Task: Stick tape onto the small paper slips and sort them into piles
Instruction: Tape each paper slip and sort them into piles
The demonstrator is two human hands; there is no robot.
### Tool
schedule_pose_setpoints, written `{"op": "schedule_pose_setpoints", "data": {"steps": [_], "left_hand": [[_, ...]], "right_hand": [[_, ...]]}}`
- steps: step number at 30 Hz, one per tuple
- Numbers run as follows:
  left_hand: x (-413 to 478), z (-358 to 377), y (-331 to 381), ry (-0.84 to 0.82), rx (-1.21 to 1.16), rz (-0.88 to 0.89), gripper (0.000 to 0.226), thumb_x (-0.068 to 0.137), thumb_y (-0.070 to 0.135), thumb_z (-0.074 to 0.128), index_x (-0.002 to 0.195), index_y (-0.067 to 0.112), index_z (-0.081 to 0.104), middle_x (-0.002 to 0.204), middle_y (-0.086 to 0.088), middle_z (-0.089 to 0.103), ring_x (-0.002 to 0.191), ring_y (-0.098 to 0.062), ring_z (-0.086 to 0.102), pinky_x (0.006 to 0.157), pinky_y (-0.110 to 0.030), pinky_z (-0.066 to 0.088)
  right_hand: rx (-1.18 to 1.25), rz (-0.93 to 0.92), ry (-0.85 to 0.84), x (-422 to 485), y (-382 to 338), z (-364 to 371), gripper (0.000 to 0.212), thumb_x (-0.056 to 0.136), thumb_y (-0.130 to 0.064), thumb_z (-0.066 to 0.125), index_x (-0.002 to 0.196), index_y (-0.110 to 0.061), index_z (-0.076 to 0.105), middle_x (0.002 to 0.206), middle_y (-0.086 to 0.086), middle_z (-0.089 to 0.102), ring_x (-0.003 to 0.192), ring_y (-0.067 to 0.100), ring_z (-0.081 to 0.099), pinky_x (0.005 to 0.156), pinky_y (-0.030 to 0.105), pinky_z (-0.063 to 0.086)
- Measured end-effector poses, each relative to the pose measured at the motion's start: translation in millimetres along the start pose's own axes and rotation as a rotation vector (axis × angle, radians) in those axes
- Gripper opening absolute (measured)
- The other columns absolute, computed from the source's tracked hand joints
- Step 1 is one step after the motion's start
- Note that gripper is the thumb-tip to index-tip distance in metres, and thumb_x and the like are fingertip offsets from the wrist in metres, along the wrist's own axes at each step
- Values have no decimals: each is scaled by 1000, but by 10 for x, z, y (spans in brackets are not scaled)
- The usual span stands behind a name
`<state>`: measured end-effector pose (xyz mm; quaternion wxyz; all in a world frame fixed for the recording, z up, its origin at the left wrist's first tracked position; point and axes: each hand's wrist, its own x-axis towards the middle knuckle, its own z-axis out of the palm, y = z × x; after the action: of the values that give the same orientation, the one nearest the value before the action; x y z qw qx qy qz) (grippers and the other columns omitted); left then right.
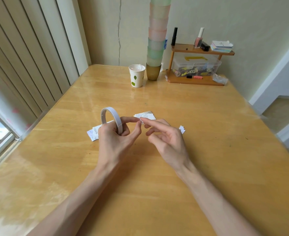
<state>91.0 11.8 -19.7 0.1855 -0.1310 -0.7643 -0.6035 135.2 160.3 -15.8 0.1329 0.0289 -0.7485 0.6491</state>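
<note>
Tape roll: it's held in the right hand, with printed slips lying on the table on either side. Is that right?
No. The head view shows the tape roll held in the left hand, not the right. The rest stands: printed slips lie on the table on either side.

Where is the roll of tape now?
In the head view, the roll of tape is left of centre, in the left hand, beside a pile of paper slips.

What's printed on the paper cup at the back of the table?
The paper cup is white with green leaves; head view.
</note>
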Motion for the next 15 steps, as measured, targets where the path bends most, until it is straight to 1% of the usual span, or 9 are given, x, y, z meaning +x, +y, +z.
{"op": "schedule_pose_setpoints", "data": {"steps": [4, 8, 15], "left_hand": [[15, -1, 2, -5, -29, -34, 8, 90, 23, 81, 84, 19, 79, 49, 6, 22, 49, -12, 21, 50, -23, 28], [20, -3, 14, -14, -35, -27, 10, 89, 28, 82, 87, 18, 80, 50, 1, 23, 49, -12, 21, 50, -22, 27], [18, -19, 18, -20, -57, -19, 14, 88, 32, 82, 88, 18, 80, 52, -2, 23, 49, -11, 21, 49, -20, 25]], "right_hand": [[-19, -14, 1, 0, 0, -1, 50, 78, -8, 56, 122, -22, 77, 111, -6, 68, 88, 6, 63, 82, 27, 54], [-26, -19, 7, -1, 1, -3, 50, 79, -7, 56, 121, -23, 77, 112, -5, 68, 88, 7, 64, 84, 33, 55], [-31, -26, 11, 8, 17, -3, 50, 79, -8, 57, 122, -21, 77, 111, -6, 68, 88, 7, 64, 83, 32, 55]]}}
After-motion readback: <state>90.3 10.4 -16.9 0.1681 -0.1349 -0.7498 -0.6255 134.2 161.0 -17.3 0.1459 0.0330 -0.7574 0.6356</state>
